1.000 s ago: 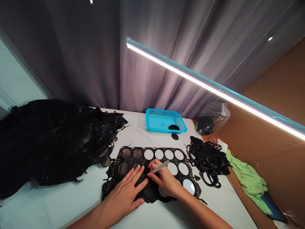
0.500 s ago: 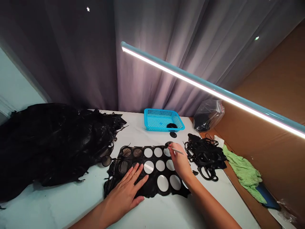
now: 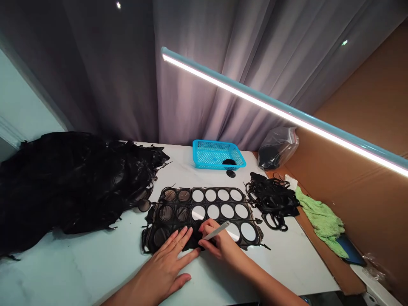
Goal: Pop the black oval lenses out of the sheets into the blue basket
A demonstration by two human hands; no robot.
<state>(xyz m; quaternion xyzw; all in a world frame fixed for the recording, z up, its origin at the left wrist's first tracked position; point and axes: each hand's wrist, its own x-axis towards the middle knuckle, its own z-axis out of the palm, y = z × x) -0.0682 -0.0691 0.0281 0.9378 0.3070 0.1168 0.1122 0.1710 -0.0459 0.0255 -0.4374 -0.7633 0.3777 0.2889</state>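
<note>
A thin black sheet [image 3: 185,222] with rows of round places lies on the white table. Several of its circles are bare white holes, while those at the left still hold dark, see-through film. My left hand [image 3: 172,257] rests flat on the lower left part of the sheet, fingers spread. My right hand [image 3: 219,245] is closed around a slim pale grey tool [image 3: 217,230], which slants up to the right. Its fingertips are low on the sheet, close to my left fingers. The tool's working end and whatever lies under those fingertips are hidden.
A big black heap [image 3: 76,182] of sheets covers the left side. Behind the sheet stands a blue basket [image 3: 219,165] with black discs, and a loose disc [image 3: 231,174] in front. To the right are black scraps [image 3: 272,197], a plastic bag [image 3: 279,148] and a green cloth [image 3: 321,219].
My right hand has moved from the sheet's far right edge down and left to its near middle, keeping the tool. A dark piece at its fingertips is no longer visible. My left hand stays flat.
</note>
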